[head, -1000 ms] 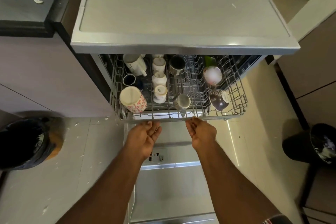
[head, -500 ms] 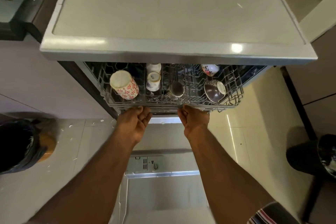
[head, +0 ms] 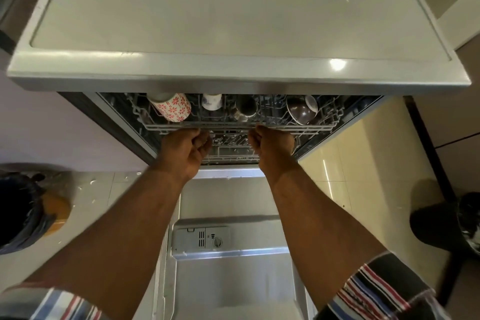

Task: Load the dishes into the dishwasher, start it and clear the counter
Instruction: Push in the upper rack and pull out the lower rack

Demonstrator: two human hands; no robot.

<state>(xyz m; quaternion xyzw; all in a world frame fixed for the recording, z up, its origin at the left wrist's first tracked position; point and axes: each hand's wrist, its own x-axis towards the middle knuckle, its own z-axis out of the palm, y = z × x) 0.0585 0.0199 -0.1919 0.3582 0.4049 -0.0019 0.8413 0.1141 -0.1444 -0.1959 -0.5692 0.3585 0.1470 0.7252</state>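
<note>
The dishwasher's upper wire rack [head: 233, 126] sits almost fully inside the machine, under the grey top [head: 233, 8]. Its front row shows a white cup with red flowers [head: 171, 109], a small white cup [head: 211, 102], a steel cup [head: 245, 109] and a dark bowl [head: 301, 112]. My left hand [head: 185, 149] and my right hand [head: 272, 144] are curled against the rack's front rail, fingers closed at its underside. The open dishwasher door [head: 228, 267] lies flat below my arms, its detergent dispenser [head: 202, 238] facing up. The lower rack [head: 231, 148] shows between my hands.
A black-lined bin [head: 23, 210] stands on the floor at the left, and another dark bin [head: 457, 221] at the right. Cabinet fronts flank the machine on both sides. The tiled floor [head: 350, 163] runs along the door's right side.
Both hands have pushed the upper rack back into the dishwasher; only its front row of cups and bowl still shows under the top.
</note>
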